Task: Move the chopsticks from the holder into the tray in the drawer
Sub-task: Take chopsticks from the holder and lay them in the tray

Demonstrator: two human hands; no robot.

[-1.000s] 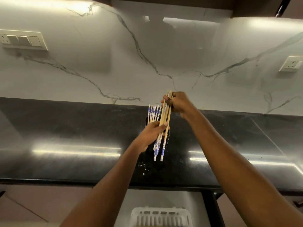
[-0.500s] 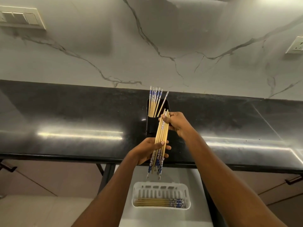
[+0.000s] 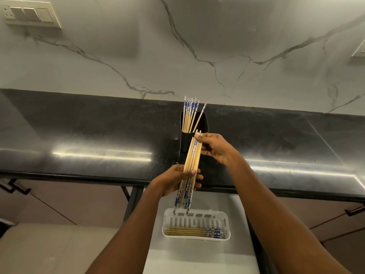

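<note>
A bundle of wooden chopsticks (image 3: 191, 161) with blue-patterned ends hangs nearly upright between both hands, above the counter's front edge. My left hand (image 3: 173, 181) grips the bundle's lower part and my right hand (image 3: 215, 147) pinches its top. Behind them a black holder (image 3: 203, 123) stands on the counter with several more chopsticks (image 3: 188, 113) in it. Below, a white slotted tray (image 3: 225, 224) lies in the open drawer (image 3: 197, 258) with several chopsticks (image 3: 195, 232) flat along its near side. The held bundle's patterned tips hang just over the tray's far rim.
The black glossy counter (image 3: 98, 135) runs across the view, backed by a veined marble wall (image 3: 177, 46). A switch plate (image 3: 29, 14) sits on the wall at upper left and a socket (image 3: 360, 51) at right. Cabinet handles (image 3: 13, 186) flank the drawer.
Both hands have lowered the bundle from in front of the holder toward the drawer, and the view has tilted down, so the tray and the chopsticks in it now show.
</note>
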